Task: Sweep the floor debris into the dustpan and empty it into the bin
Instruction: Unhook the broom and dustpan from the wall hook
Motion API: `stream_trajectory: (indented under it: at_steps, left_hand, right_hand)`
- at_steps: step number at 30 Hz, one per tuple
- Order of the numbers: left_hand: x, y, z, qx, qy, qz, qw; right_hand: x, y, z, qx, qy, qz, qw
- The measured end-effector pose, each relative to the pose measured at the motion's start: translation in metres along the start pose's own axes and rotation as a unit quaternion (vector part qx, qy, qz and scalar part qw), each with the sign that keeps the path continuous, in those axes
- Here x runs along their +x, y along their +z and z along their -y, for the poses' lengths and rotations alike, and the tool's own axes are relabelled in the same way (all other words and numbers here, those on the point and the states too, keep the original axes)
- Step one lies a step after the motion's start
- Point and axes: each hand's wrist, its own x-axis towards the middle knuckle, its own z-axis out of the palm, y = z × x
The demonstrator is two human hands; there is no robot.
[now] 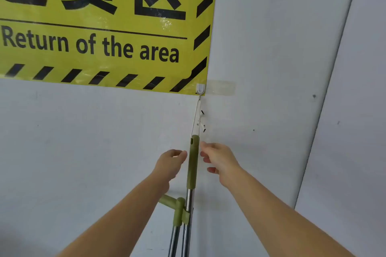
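A broom handle with an olive-green grip (193, 162) hangs by a thin string (196, 117) from a small white wall hook (199, 88). A second metal pole with a green handle (174, 204) is clipped beside it; this looks like the dustpan's handle. The brush head, the dustpan's tray and the bin are out of view. My left hand (171, 164) is just left of the green grip, fingers loosely curled, not touching it. My right hand (219, 159) is just right of the grip, fingers relaxed and apart from it.
A grey wall (83, 142) fills the view. A yellow and black sign (100, 27) reading "Return of the area" hangs above the hook, with clear tape (221, 87) at its lower right corner. A wall corner (317, 121) runs down on the right.
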Motion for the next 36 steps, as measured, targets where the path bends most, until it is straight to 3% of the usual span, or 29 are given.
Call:
stream_trajectory:
  at_steps: [10, 21, 36]
  left_hand:
    - [0.016, 0.014, 0.009, 0.075, 0.015, 0.079, 0.994]
    - [0.02, 0.014, 0.007, 0.115, 0.044, 0.093, 0.988]
    - [0.014, 0.006, -0.018, 0.086, 0.079, 0.112, 0.987]
  right_hand:
    - [0.028, 0.014, 0.017, -0.001, -0.05, -0.002, 0.999]
    - [0.038, 0.012, 0.024, 0.103, -0.051, -0.046, 0.992]
    - [0.046, -0.004, 0.066, 0.196, -0.067, -0.059, 0.976]
